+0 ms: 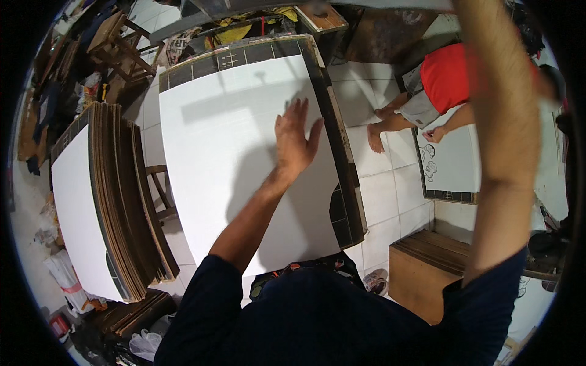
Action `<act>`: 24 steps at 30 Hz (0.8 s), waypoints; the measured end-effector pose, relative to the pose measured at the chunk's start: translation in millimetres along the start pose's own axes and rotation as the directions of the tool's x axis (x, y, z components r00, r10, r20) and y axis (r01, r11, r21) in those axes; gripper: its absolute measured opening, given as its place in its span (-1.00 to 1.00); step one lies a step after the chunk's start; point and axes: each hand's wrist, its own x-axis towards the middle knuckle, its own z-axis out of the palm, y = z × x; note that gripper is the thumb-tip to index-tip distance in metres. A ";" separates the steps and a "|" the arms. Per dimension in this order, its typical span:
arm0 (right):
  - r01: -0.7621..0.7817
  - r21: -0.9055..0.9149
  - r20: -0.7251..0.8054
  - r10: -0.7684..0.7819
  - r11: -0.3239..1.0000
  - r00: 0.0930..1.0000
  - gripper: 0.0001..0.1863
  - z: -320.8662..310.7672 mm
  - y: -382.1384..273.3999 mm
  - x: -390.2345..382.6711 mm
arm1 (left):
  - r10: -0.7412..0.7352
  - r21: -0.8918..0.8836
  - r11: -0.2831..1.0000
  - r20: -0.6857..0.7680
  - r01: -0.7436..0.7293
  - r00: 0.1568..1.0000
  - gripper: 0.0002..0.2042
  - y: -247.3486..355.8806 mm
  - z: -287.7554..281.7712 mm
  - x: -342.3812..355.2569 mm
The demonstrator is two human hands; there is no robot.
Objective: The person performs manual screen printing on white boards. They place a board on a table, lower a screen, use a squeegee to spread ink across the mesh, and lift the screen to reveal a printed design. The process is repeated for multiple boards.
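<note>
My left hand (294, 137) is over a large white sheet (220, 146), fingers stretched out and thumb apart, holding nothing. Whether the palm touches the sheet I cannot tell. The sheet lies on a dark board (342, 152) with pale marked lines along its far and right edges. On the right, my bare forearm (503, 122) is raised and blurred, and it runs out past the top edge, so my right hand is hidden from view. A long grey bar (390, 5) crosses the top of the picture beyond the board.
To the left stands a stack of brown boards (116, 201) topped by another white sheet (79, 207). A wooden stool (113, 46) is at the far left. At right, a person in a red top (444, 76) bends over a sheet with line drawings (455, 158). Brown boards (421, 274) stand near my right side.
</note>
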 end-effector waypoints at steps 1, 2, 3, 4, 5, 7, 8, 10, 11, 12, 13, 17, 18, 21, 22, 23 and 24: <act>-0.026 0.011 0.013 0.026 1.000 1.000 -0.28 -2.0 1.1 -7.2 | -0.030 -0.230 0.973 -0.121 0.001 0.992 -0.42 20.1 -32.0 3.7; 0.152 0.120 -0.051 -0.147 0.981 0.988 -0.30 11.8 8.2 -30.7 | -0.077 -0.332 0.943 -0.181 0.013 0.981 -0.44 41.4 -65.2 0.7; 0.130 0.282 0.055 -0.151 0.951 0.987 -0.31 36.7 14.4 -70.5 | -0.167 -0.669 0.743 -0.162 0.017 0.973 -0.41 64.5 -94.4 -5.5; 0.072 0.430 0.160 -0.154 0.900 0.975 -0.30 56.2 14.7 -108.8 | -0.214 -0.897 0.434 -0.190 -0.081 0.958 -0.37 84.5 -120.6 -14.1; 0.215 0.239 -0.066 -0.206 0.947 0.976 -0.30 65.6 18.9 -141.5 | -0.243 -0.944 0.314 -0.182 -0.101 0.953 -0.27 103.0 -139.6 -26.7; 0.359 -0.032 -0.341 -0.348 0.933 0.873 -0.28 90.2 25.7 -214.6 | -0.482 -0.998 0.014 0.045 0.059 0.875 -0.27 124.5 -157.5 -60.1; 0.328 0.077 -0.319 -0.289 0.941 0.903 -0.30 109.5 22.7 -250.9 | -0.592 -0.986 -0.081 0.163 0.143 0.789 -0.28 124.7 -154.9 -77.6; 0.258 -0.006 -0.171 -0.255 0.966 0.952 -0.34 136.7 13.3 -331.7 | -0.707 -0.928 -0.257 0.371 0.270 0.602 -0.30 101.4 -133.4 -112.6; 0.223 0.051 -0.112 -0.216 0.974 0.970 -0.38 152.9 8.0 -360.5 | -0.734 -0.887 -0.323 0.455 0.331 0.503 -0.31 80.5 -115.1 -126.1; 0.180 0.080 0.003 -0.181 0.980 0.984 -0.41 167.7 5.1 -385.4 | -0.741 -0.859 -0.337 0.494 0.384 0.455 -0.32 59.9 -96.0 -143.3; 0.134 0.138 0.081 -0.146 0.981 0.986 -0.45 184.1 2.8 -406.1 | -0.773 -0.813 -0.375 0.540 0.445 0.334 -0.32 40.0 -77.6 -161.4; 0.099 0.169 0.150 -0.125 0.981 0.981 -0.48 241.0 13.5 -447.5 | -0.700 -0.715 -0.321 0.621 0.622 0.352 -0.29 -26.7 -42.5 -211.1; 0.088 0.216 0.141 -0.120 0.972 0.983 -0.49 250.6 17.2 -450.5 | -0.662 -0.656 -0.306 0.667 0.690 0.341 -0.29 -37.6 -44.0 -219.4; 0.081 0.215 0.268 -0.139 0.973 0.953 -0.62 265.2 25.9 -449.0 | -0.807 -0.088 0.414 0.426 0.906 0.410 -0.16 -54.5 -56.4 -239.1; 0.095 0.148 0.322 -0.139 0.984 0.936 -0.69 267.4 27.1 -443.9 | -0.714 -0.051 0.647 0.308 0.761 0.628 -0.08 -57.2 -56.9 -241.6; 0.084 0.197 0.321 -0.145 0.977 0.936 -0.71 268.2 29.4 -437.0 | -0.569 0.042 0.822 0.119 0.569 0.814 0.01 -59.3 -55.6 -243.3; 0.066 0.221 0.365 -0.145 0.973 0.920 -0.73 270.6 34.2 -423.9 | -0.350 0.182 0.920 -0.017 0.347 0.937 0.11 -61.7 -52.0 -243.1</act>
